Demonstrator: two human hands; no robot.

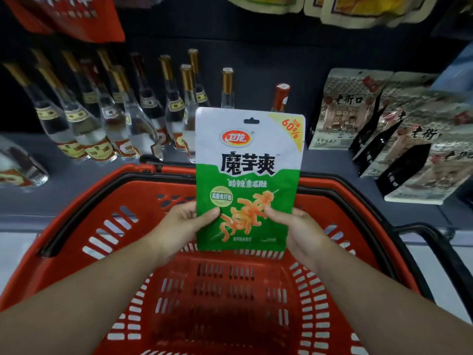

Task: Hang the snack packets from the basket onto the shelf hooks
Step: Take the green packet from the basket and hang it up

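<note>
A green and white snack packet (247, 175) stands upright above the red basket (84, 226), its hang hole at the top. My left hand (179, 226) pinches its lower left edge, thumb on the front. My right hand (299, 231) pinches its lower right edge the same way. The part of the basket's inside that shows below the packet holds nothing. No shelf hook is plainly visible; packets hang along the top edge of the view.
Several clear bottles (122, 119) with gold caps stand on the dark shelf behind the basket at the left. Grey and black snack bags (384, 129) lie on the shelf at the right. Red packets (66, 16) hang at top left, yellow packets (345, 8) at top right.
</note>
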